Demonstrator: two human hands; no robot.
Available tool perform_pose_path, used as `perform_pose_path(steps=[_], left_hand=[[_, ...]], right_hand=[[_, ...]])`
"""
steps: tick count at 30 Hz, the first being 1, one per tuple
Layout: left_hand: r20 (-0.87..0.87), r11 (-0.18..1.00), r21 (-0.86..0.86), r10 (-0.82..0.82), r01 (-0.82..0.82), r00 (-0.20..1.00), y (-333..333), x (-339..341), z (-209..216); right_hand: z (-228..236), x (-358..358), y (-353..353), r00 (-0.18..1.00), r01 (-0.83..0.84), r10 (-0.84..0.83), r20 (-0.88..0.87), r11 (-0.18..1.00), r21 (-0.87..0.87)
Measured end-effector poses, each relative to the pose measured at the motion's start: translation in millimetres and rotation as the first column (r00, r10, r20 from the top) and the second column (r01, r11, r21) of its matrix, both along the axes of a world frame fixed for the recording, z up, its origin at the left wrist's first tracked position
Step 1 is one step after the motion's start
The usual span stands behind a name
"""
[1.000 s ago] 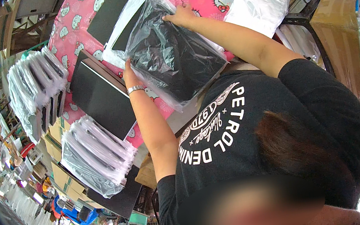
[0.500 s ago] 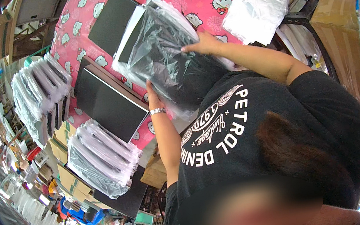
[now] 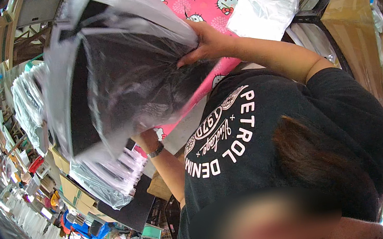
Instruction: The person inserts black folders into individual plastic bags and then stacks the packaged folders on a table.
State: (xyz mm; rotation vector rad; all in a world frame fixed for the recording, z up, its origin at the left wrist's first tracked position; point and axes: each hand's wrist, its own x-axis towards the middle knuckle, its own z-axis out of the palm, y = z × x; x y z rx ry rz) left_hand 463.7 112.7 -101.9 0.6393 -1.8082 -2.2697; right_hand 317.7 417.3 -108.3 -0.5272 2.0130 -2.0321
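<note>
A flat black board in a clear plastic bag [image 3: 123,75] is raised and tilted above the table, smeared by motion at its left side. My right hand [image 3: 206,44] grips its right edge, thumb on top of the crumpled plastic and fingers round the far side. At the near edge, my left hand [image 3: 144,134] holds the bag from below; a watch is on that wrist, and most of its fingers are hidden behind the plastic.
A pink patterned cloth [image 3: 208,6] covers the table. White plastic bags [image 3: 266,5] lie at the back right. Stacks of bagged boards stand at left [image 3: 30,109] and near left [image 3: 107,176]. Cardboard boxes [image 3: 350,21] stand at right.
Both hands have lifted the bagged board and swung it left, closer to view. It now covers the loose black boards on the table and part of the left stacks.
</note>
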Motion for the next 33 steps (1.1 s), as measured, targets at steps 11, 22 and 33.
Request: perform_pose_path(steps=[11, 22, 33], left_hand=[[-0.063, 0.978, 0.208, -0.019, 0.032, 0.998, -23.8, 71.7, -54.0], [0.022, 0.946, -0.190, 0.273, -0.264, 0.962, 23.1, 91.8, -12.6], [0.440, -0.002, -0.895, -0.165, 0.446, 0.882, 77.4, 49.2, 33.9]], right_hand=[[-65.7, 18.6, 7.7, 0.966, 0.009, 0.071, -0.249, 0.952, 0.306], [91.6, 32.9, -62.8, 0.513, -0.006, 0.663, -0.546, 0.638, 0.770], [110.8, 25.6, -43.0, 0.337, -0.077, 0.603, -0.723, 0.783, 0.618]])
